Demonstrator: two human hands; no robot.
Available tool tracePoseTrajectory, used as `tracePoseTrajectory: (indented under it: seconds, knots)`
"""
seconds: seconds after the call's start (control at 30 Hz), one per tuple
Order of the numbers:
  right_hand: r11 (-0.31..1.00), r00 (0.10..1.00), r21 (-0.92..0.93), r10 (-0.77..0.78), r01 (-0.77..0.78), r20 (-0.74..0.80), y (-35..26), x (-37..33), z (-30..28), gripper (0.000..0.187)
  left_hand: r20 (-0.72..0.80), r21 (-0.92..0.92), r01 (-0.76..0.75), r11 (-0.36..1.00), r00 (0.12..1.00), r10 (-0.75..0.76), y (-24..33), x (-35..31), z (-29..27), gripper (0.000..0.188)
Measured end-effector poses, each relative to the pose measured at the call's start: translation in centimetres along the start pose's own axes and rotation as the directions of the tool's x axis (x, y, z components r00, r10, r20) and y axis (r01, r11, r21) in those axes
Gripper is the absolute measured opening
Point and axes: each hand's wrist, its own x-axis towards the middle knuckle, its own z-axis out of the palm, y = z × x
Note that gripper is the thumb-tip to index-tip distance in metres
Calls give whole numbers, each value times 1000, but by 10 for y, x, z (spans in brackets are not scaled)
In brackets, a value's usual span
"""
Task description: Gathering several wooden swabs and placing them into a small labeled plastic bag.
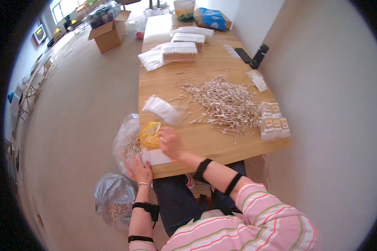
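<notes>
My left hand [139,169] lies with its fingers spread at the table's near left corner, by the edge of a white sheet or strip [158,157]. My right hand [170,142] is closed above the table, its fingers curled beside a crumpled yellow plastic bag [151,133]. What it grips, if anything, is too small and blurred to make out. Just beyond the yellow bag lies a white plastic packet [161,109]. To the right of my hands spreads a large loose heap of cotton swabs [226,102].
Small white packs [274,121] sit at the right edge. Swab bundles [179,52], a phone [243,55] and a black bottle [259,56] stand farther back. Clear bags of swabs [127,140] hang or stand left of the table [205,152]. A cardboard box [109,37] is on the floor.
</notes>
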Motion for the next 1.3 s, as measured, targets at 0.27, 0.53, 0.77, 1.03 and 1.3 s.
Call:
tracePoseTrajectory:
  seconds: [0.27,0.53,0.77,1.03,1.3]
  knots:
    - [551,604,-393,273,-736,-749,128,-49,-200,51,-186,-199,-300,933,946,265,69,-11,12,61]
    - [742,869,-457,375,-490,-323,149,-79,-189,56,-37,-411,-584,701,778,627,165,-35,21,58]
    - [772,826,-370,338,-518,-451,172,-46,-240,53,-24,-436,-580,688,772,635,183,-23,19,61]
    - [582,702,-393,611,-712,-366,196,-23,-237,59,-79,-499,-571,651,779,622,181,-19,29,60]
    - [870,962,-434,141,-234,-235,139,-50,-170,57,-125,-522,-588,618,769,627,177,-16,30,57]
